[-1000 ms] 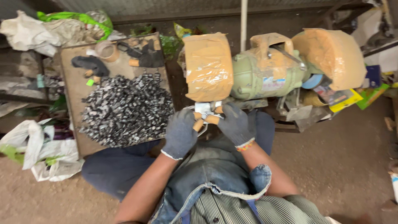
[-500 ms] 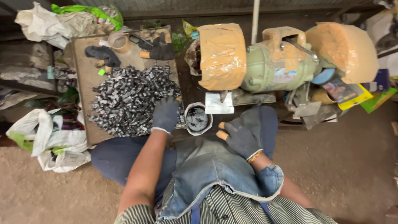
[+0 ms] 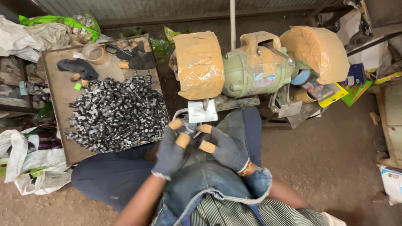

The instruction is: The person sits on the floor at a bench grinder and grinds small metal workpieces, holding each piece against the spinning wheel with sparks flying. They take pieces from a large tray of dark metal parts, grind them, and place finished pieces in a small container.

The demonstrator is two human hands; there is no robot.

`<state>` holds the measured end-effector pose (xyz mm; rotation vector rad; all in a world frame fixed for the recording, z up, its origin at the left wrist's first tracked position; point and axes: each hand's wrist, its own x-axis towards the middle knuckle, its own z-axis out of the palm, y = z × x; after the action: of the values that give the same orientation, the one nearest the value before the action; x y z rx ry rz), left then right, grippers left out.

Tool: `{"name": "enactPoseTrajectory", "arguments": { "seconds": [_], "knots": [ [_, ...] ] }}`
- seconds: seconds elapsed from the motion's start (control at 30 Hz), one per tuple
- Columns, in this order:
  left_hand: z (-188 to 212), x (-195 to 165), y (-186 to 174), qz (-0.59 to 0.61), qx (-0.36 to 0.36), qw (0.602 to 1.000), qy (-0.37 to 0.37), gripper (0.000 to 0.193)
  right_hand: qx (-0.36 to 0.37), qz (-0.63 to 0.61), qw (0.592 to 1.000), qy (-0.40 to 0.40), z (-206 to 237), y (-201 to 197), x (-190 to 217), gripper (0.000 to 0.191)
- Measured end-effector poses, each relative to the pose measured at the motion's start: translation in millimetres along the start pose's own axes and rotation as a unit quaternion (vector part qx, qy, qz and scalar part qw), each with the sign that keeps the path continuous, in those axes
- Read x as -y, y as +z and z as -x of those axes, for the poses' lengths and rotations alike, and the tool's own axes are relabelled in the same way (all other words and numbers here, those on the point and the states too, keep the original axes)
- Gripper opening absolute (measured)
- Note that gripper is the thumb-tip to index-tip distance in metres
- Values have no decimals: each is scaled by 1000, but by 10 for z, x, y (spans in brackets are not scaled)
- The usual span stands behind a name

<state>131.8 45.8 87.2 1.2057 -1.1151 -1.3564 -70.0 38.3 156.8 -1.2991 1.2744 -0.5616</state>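
Note:
Both of my hands wear grey gloves with tan fingertips. My left hand [image 3: 171,148] pinches a small dark metal piece [image 3: 189,127] in front of my lap, just below the grinder's grey tool rest [image 3: 202,111]. My right hand [image 3: 224,146] meets it from the right, its fingertips on the same piece. Right above them stands a green bench grinder [image 3: 251,75] whose two wheel guards are wrapped in brown tape. A heap of several similar dark metal pieces [image 3: 117,113] lies on a flat board [image 3: 56,92] to the left of my left hand.
Spare gloves [image 3: 77,67], a tape roll [image 3: 94,52] and scissors lie at the board's far end. White sacks [image 3: 25,167] and cloth crowd the left side. Boxes and scrap [image 3: 335,90] sit right of the grinder. A metal pole [image 3: 233,19] rises behind it. Bare dirt floor [image 3: 335,167] lies at right.
My left hand has come back from the heap of metal pieces to the middle, carrying a piece. My right hand has moved up slightly to meet it.

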Motion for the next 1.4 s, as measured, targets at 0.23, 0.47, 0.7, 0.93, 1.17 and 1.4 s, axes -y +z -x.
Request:
{"name": "enactPoseTrajectory", "arguments": {
  "seconds": [0.23,0.47,0.7,0.93,1.17,1.4],
  "knots": [
    [29,-365,249,-142,6,982,126,28,-149,220,932,-248,17,-137,53,39],
    [-493,-631,182,-269,20,947,172,37,-174,449,848,-222,-349,-251,-98,34],
    [-833,-621,75,-364,98,898,225,41,-201,350,894,-195,-365,-217,-55,35],
    [-982,-522,50,-361,106,891,253,34,-242,372,873,-202,-494,-239,-55,29],
    [-1213,-426,-10,-370,171,879,247,27,-250,330,878,-241,-680,-262,-103,25],
    [-1285,-342,-46,-485,260,824,136,26,-196,339,874,-288,-763,-402,-132,28]
  ]
}}
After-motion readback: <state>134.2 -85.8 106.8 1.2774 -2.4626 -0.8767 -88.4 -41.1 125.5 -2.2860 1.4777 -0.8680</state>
